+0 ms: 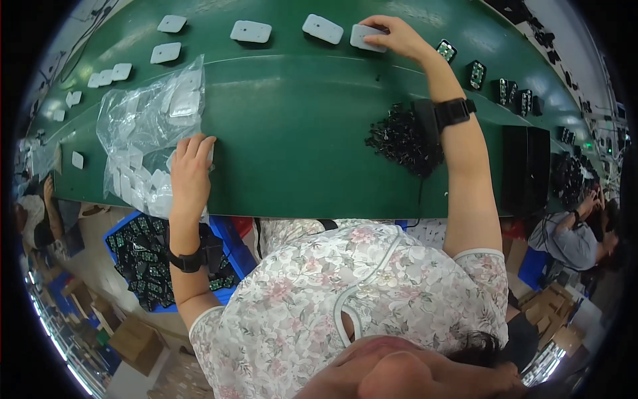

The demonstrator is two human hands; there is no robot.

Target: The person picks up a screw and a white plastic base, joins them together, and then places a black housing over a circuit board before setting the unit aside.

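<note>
My right hand (399, 40) reaches to the far side of the green table, its thumb and fingers closed on a white plastic cover (362, 38) with rounded corners. Just left of that cover lies another white cover (323, 29). Closer in, my left hand (191, 163) rests at the right edge of a clear plastic bag (149, 100) full of white covers. Its fingers curl around a white cover (211, 154), mostly hidden under the hand.
More white covers (251, 31) stretch leftward along the green table (286, 133). Black housings with green circuit boards (476, 75) line the far right. A pile of small black parts (405, 138) sits before my right forearm, near a black box (525, 169). Below left, a blue crate (232, 249) holds boards.
</note>
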